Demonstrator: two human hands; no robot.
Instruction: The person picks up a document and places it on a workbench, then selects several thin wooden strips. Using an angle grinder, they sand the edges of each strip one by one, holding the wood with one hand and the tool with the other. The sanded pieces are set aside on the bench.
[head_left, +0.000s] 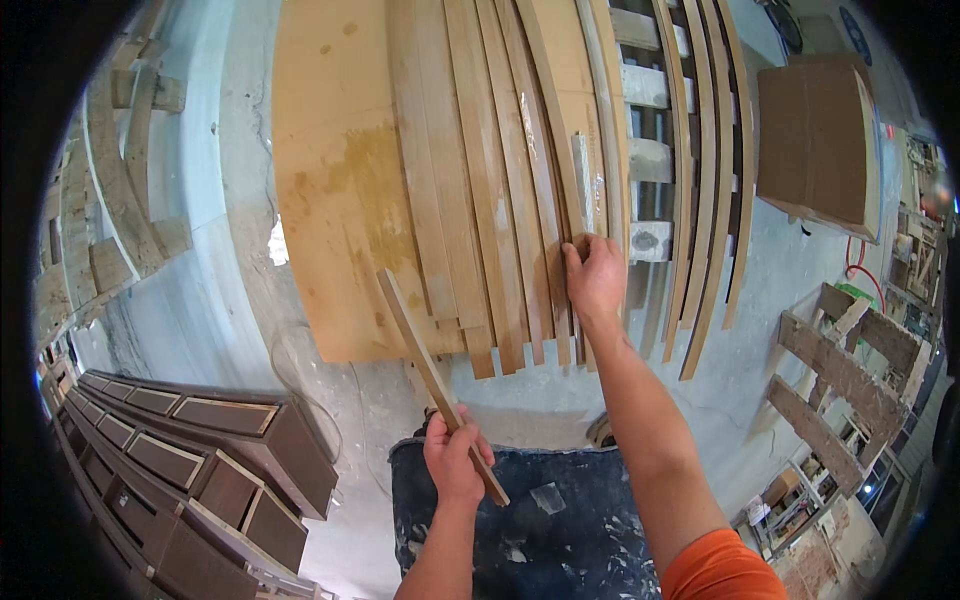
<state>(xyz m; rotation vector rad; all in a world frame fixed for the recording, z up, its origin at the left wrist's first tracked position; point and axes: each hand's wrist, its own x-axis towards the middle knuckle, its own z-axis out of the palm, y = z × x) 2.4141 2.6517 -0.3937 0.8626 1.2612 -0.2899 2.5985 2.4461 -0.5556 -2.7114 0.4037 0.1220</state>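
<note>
Left hand (453, 482): fingers and thumb wrap around the held strip near its lower end, in what looks like a sure grasp
Held strip (421, 350): slants in front of the body, lower end over the dark apron (520, 550), upper end leaning left across the near edge of the board (330, 200) in this view; whether it touches the board, I cannot tell
Right hand (597, 275): reaches over the right part of the row (425, 200), thumb and bent fingers at the strips; the contact is partly hidden, so I cannot tell if they pinch 1 strip or only press
Row: long strips side by side on the board, near ends uneven, several jutting past its edge
Pallet (648, 160): right of the board, with outer strips (705, 200) lying across its slats
Step at the row: seems to be handling strips singly, 1 in the left hand while the right attends to the others
Next move at the row: probably calls for the right fingers to part 1 strip from its neighbours without dragging them, the held strip clear of the near ends
</note>
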